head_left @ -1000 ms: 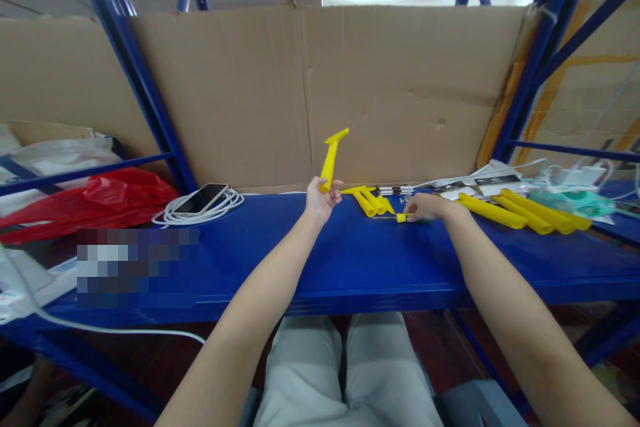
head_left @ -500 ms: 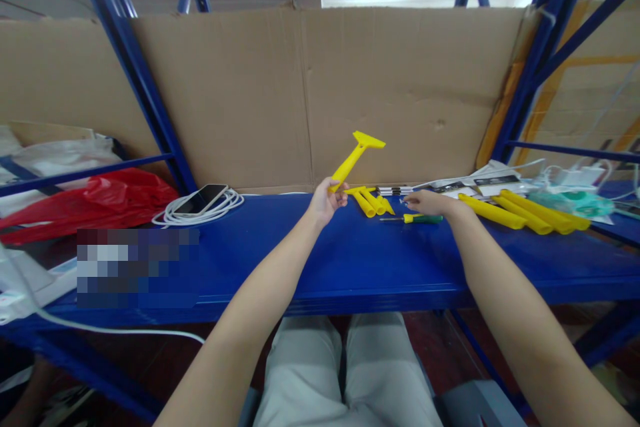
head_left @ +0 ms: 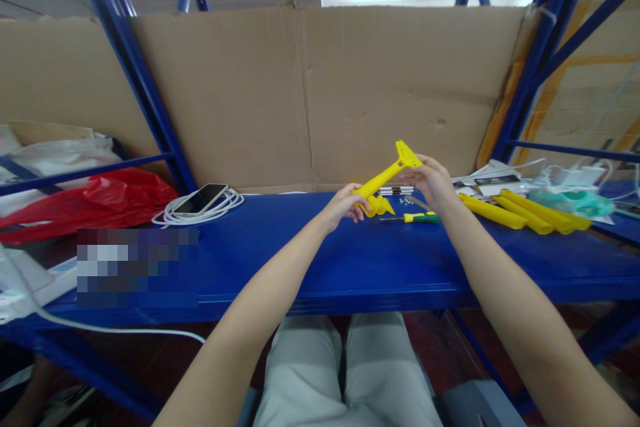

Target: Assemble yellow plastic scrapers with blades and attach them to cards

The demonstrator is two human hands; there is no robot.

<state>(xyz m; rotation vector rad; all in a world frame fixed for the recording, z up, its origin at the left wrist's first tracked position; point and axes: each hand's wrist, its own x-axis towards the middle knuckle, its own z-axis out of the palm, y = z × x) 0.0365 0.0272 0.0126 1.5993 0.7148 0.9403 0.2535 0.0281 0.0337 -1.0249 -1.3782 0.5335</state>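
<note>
A yellow scraper [head_left: 383, 178] is held up at a slant over the blue bench, its flared head to the upper right. My left hand [head_left: 346, 205] wraps round the lower end of its handle. At the right edge of the head, my right hand [head_left: 431, 177] has its fingers drawn together; what they pinch, if anything, is hidden. Below the hands lies a screwdriver [head_left: 423, 218] with a yellow and green handle. Small screws [head_left: 406, 201] are scattered behind it. More yellow scraper parts [head_left: 383, 205] lie just past my left hand.
Several yellow tubular handles [head_left: 530, 212] lie at the right, near a green plastic bag [head_left: 570, 200]. A phone [head_left: 201, 199] rests on a coiled white cable [head_left: 227, 203] at the left, beside a red bag [head_left: 115, 197]. Cardboard [head_left: 240, 100] walls the bench's back.
My left hand has moved the scraper right and lower. My right hand has risen from the small screws on the bench to the scraper's head.
</note>
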